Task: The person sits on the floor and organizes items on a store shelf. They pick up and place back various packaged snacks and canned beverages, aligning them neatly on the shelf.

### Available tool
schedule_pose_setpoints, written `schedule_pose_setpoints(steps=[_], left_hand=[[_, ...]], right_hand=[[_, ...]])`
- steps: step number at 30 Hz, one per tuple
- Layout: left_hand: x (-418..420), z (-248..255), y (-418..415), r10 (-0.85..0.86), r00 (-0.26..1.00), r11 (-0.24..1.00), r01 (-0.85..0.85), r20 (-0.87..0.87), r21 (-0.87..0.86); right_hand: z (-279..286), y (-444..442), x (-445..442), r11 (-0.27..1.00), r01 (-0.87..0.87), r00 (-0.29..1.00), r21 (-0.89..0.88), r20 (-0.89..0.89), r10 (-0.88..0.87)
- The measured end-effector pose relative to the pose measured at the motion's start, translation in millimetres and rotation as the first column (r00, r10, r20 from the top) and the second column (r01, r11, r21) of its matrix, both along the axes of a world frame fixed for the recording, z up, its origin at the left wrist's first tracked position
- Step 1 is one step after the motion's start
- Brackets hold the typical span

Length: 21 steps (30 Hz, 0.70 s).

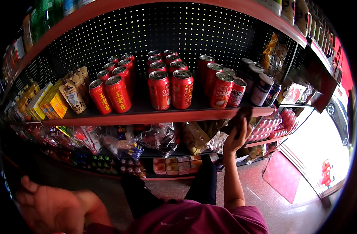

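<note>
Gripped in my right hand (238,139), a dark cloth (239,120) rests near the red front edge of the shelf (155,117), below the cans at the right. My left hand (50,204) is raised at the lower left, away from the shelf, with fingers apart and nothing seen in it. Red drink cans (118,93) stand upright in rows at the left of the shelf. More red cans (158,90) stand in the middle, and another group (222,90) at the right. White-lidded cans (261,89) are beside them.
Yellow drink cartons (54,101) and spouted pouches (73,96) stand on the left of the shelf. Bagged goods (158,136) lie on the shelf below, with boxes (178,165) and bottles (101,163) lower down. Pink-wrapped packs (266,125) sit at the right, near a bright doorway.
</note>
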<state>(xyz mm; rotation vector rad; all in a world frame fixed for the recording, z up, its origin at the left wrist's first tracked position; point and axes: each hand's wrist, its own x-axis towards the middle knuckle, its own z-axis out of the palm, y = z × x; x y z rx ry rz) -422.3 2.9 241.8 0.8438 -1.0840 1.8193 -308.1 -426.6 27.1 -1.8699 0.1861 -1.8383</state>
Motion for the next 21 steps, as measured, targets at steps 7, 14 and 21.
schedule_pose_setpoints(steps=[7,14,21], left_hand=[[-37.7,-26.4,-41.3,-0.183,0.872,0.876,0.354,-0.453,0.327],[-11.8,-37.3,-53.1,-0.434,0.697,0.424,0.717,-0.570,0.554],[-2.0,-55.1,-59.4,-0.559,0.381,0.129,0.917,-0.736,0.376]], right_hand=[[-3.1,36.7,30.1,0.998,0.048,0.999,-0.031,0.023,-0.047],[-25.2,122.6,39.0,0.863,-0.342,0.933,-0.371,-0.244,0.264],[-13.6,125.0,12.1,0.782,-0.505,0.860,-0.366,-0.292,0.419]])
